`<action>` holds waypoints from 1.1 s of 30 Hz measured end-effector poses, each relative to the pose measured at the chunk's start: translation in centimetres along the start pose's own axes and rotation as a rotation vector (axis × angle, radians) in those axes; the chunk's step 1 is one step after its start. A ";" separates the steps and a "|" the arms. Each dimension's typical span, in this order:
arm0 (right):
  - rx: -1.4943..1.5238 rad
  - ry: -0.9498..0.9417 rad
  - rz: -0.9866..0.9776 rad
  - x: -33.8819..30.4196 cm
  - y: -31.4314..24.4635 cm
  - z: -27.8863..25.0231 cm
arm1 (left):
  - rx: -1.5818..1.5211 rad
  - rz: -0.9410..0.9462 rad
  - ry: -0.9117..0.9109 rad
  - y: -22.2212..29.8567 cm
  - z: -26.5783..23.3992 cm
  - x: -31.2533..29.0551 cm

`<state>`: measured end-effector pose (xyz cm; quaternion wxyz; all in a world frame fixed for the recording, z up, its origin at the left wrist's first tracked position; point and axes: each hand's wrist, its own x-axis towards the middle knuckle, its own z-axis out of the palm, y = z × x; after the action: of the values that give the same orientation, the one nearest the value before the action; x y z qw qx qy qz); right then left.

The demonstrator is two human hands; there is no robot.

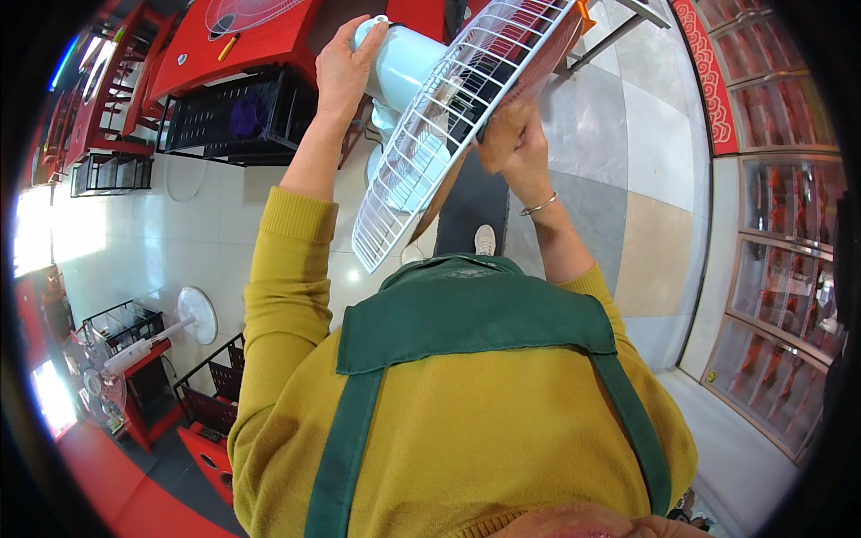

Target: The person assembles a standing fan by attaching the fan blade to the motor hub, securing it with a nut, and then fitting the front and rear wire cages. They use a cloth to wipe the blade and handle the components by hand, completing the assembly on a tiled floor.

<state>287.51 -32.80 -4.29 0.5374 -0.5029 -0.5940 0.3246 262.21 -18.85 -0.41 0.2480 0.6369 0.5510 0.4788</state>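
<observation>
A light blue electric fan (408, 67) is tilted in front of me, its white wire guard (395, 193) facing down and to the right. My left hand (343, 70) grips the rounded motor housing from behind, thumb on top. Brown see-through fan blades (545, 65) show along the guard's open side. My right hand (529, 154) is closed at that side, near the middle of the blades. A brown piece (502, 134) shows at its fingers; I cannot tell whether it is cloth or part of a blade. Below the housing is the fan's pale blue base (408, 175), partly behind the guard.
On the red table (260, 45) at the upper left lie a round wire guard (247, 11) and a yellow-handled tool (228, 48). Under it hangs a black basket (238, 117). A white standing fan (117, 359) is at the lower left. Glass-fronted cases (785, 260) line the right.
</observation>
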 end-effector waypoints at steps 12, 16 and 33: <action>0.151 -0.001 0.237 -0.4 0.0 0.0 | 0.044 0.006 0.015 0.3 -0.2 -0.2; -0.030 0.034 -0.109 0.1 0.4 0.5 | 0.067 -0.019 0.023 0.4 0.0 -0.1; -0.039 -0.032 -0.062 1.3 -0.9 -0.7 | 0.063 0.010 0.021 -0.2 0.0 0.1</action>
<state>288.12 -31.88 -2.93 0.5278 -0.4894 -0.6240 0.3044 262.11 -18.66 -0.56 0.2197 0.6420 0.5653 0.4690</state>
